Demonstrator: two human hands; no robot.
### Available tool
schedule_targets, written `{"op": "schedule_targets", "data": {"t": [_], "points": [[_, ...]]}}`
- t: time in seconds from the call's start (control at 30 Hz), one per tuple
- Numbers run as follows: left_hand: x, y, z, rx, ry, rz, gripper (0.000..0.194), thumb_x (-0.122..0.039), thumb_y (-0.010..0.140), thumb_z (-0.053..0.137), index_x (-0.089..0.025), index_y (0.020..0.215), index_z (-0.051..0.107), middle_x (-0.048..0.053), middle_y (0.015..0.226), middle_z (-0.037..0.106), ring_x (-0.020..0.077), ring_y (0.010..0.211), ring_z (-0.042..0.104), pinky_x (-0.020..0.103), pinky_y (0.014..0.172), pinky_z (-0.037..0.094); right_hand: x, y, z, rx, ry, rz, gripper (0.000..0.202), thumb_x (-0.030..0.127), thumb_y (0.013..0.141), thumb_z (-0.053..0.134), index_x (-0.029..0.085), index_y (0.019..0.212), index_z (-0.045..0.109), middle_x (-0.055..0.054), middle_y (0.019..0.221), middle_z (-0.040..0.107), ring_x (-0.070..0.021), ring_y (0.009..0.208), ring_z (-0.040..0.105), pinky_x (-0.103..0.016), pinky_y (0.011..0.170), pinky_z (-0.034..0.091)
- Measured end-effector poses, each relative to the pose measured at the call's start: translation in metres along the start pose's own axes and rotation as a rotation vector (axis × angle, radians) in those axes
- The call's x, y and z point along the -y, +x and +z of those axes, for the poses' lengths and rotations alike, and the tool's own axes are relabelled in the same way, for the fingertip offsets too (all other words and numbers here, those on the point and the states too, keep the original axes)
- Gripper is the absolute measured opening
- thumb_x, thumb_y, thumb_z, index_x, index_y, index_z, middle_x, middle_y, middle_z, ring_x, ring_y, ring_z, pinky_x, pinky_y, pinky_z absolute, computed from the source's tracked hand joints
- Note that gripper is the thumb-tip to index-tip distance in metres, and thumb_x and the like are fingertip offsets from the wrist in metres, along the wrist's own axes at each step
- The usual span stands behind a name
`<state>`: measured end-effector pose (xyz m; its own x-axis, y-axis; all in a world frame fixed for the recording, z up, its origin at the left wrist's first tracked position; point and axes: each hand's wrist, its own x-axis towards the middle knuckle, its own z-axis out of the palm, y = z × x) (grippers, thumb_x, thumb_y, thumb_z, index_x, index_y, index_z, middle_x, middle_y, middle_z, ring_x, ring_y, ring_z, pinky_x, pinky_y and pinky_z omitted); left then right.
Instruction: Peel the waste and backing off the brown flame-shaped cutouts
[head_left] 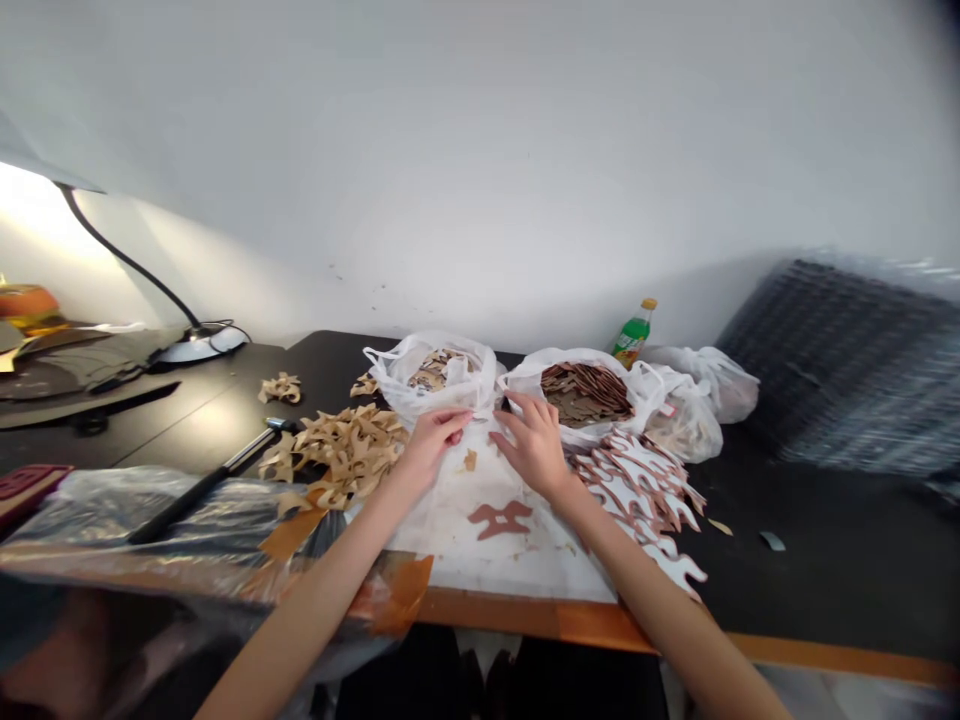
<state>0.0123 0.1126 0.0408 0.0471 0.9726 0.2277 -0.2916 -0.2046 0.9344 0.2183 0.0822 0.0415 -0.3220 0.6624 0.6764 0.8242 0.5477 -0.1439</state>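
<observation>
My left hand [435,445] is closed in a pinch at the near rim of a white plastic bag [394,385] filled with small cut pieces. What its fingertips hold, if anything, is too small to make out. My right hand [536,445] has its fingers apart, beside a second white plastic bag [525,375] that contains a stack of brown cut pieces [589,393]. Between my forearms lies a white sheet [465,570]. On it are a reddish-brown curved cutout [500,518] and a tan scrap [470,460].
Tan curly scraps [345,455] are heaped on the left; white-faced brown cutouts [637,480] pile up at right. Behind stand a green bottle [634,335] and tied bags [690,400]. A black-handled tool [202,485], a lamp [199,345] and a dark wrapped stack [840,360] flank the area.
</observation>
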Motion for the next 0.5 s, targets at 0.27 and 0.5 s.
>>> {"op": "schedule_targets", "data": {"t": [0.27,0.5], "points": [[-0.006,-0.013,0.002,0.110,0.427,0.286,0.011,-0.033,0.082,0.085,-0.024,0.088,0.087,0.007,0.080,0.074,0.0219,0.075,0.060,0.032,0.074,0.047,-0.003,-0.016,-0.018,0.012,-0.056,-0.051,0.026,0.028,0.105,0.061,0.026,0.129,0.071,-0.013,0.150,0.062,-0.0344,0.136,0.051,-0.054,0.112,0.033],[-0.012,-0.015,0.002,0.032,0.533,0.428,0.022,-0.029,0.083,0.082,-0.025,0.105,0.085,0.005,0.082,0.074,0.0210,0.073,0.061,0.032,0.080,0.047,0.008,-0.041,-0.033,0.123,0.101,-0.020,0.025,0.032,0.102,0.068,0.025,0.126,0.073,-0.012,0.128,0.073,-0.0325,0.121,0.062,-0.051,0.104,0.041]]}}
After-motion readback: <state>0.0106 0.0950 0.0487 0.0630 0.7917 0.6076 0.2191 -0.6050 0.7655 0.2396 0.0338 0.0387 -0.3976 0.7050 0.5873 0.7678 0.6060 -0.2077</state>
